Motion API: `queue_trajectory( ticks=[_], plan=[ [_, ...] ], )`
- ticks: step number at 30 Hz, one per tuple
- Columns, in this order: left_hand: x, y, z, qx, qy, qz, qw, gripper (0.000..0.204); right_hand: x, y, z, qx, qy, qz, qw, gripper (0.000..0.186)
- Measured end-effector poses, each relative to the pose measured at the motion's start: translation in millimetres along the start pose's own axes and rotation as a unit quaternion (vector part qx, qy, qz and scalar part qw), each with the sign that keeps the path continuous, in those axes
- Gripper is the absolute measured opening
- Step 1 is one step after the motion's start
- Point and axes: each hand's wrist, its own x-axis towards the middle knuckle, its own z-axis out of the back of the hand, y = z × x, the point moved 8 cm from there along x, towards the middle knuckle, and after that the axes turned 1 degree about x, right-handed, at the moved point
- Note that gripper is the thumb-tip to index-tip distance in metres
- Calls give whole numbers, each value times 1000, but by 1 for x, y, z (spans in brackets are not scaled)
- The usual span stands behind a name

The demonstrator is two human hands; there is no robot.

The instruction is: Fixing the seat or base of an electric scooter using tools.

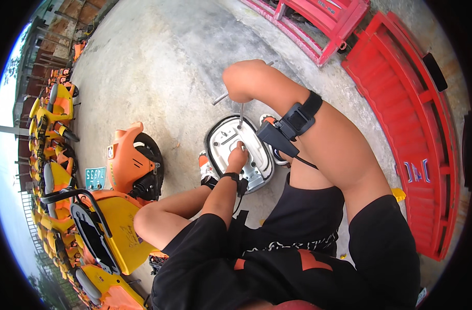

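Observation:
An upturned scooter seat [218, 156], its white underside facing up and rimmed in black, lies on the ground between my feet. My right hand [245, 77] is closed round the crossbar of a T-handle socket wrench [241, 114]. The wrench stands nearly upright, its lower end at the far part of the seat's underside. My left hand [238, 157] rests on the middle of the underside with its fingers drawn together; whatever they pinch is hidden. Metal fittings [254, 178] show beside that hand.
Left of me stands an orange scooter's rear part with a wheel [148, 160], next to a yellow body panel [117, 227]. Several yellow scooters [55, 175] line the far left. Red metal panels [411, 119] lie on the right, and a red frame [318, 26] at the top.

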Motion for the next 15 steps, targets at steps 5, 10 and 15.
queue_trajectory(
  ticks=[5,10,15],
  plan=[
    [7,-1,4,31,5,26,999,36,2,-2,-2,-12,4,-7,1000,26],
    [0,-6,8,-2,-8,26,1000,40,2,-5,-6,-7,6,-6,1000,27],
    [6,-7,2,5,-8,9,1000,41,-3,-4,-7,8,3,21,1000,25]
  ],
)
